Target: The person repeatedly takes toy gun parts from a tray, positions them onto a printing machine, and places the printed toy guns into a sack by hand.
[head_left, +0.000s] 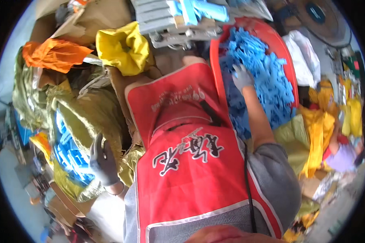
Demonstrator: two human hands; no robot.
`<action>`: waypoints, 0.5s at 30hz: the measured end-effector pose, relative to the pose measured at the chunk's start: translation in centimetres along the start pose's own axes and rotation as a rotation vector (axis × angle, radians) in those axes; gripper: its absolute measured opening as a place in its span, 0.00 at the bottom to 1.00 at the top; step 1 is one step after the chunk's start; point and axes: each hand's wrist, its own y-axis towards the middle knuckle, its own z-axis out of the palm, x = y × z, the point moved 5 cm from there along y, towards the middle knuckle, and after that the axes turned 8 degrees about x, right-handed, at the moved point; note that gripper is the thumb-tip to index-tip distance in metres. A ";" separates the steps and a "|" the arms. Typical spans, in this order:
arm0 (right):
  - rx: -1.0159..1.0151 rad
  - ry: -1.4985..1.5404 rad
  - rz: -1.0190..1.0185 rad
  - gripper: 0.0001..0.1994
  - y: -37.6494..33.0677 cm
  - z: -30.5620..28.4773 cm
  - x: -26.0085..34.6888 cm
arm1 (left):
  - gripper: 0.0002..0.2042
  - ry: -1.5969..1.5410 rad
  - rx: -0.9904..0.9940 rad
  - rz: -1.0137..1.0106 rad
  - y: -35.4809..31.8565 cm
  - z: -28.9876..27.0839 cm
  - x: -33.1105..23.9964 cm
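Observation:
My right hand, in a grey glove, reaches into a long red tub on the right. Its fingers are spread over a heap of blue plastic pieces. On the left my gloved left hand is beside the mouth of a frayed olive woven sack. Its fingers point up and look slightly bent, with nothing visible in them. More blue pieces lie inside that sack. Whether the left hand touches the sack's edge I cannot tell.
A grey machine bed with light blue parts stands ahead. Yellow and orange sacks sit at the far left. A white bag and a fan are at the far right. Another person is by yellow sacks.

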 end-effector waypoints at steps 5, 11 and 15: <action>0.078 0.216 0.145 0.22 0.1 5.3 -3.6 | 0.12 -0.082 -0.174 0.404 1.7 0.8 -7.6; -0.280 0.515 -0.117 0.14 -0.7 -5.6 -3.1 | 0.13 -0.124 0.127 0.636 6.9 6.2 -13.6; -0.259 0.802 -0.429 0.12 -2.4 -12.1 2.0 | 0.24 -0.309 0.294 0.742 8.1 9.4 -15.7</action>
